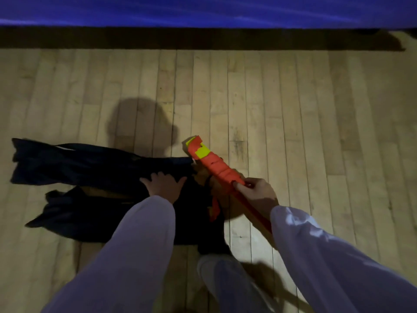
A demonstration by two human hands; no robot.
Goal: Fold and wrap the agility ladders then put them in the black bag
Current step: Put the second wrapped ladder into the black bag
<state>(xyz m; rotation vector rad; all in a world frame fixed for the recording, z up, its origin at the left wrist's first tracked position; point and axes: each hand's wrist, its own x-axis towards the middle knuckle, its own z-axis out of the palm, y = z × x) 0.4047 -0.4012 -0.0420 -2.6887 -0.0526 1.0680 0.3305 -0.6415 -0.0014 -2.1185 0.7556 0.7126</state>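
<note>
A folded agility ladder [214, 167], yellow rungs bundled and wrapped in orange strap, points up and to the left. My right hand [257, 192] grips its lower end. A loose orange strap end [215, 208] hangs below the bundle. The black bag [90, 163] lies flat on the wooden floor at the left, its mouth toward the ladder's tip. My left hand [163, 184] rests on the bag near that mouth, fingers spread on the fabric. A second flap of dark fabric [90, 213] lies under my left forearm.
The wooden plank floor [293, 109] stretches all around. A blue padded mat or wall [203, 10] runs across the far edge, with a dark strip below it. My shoe [216, 267] is at the bottom centre.
</note>
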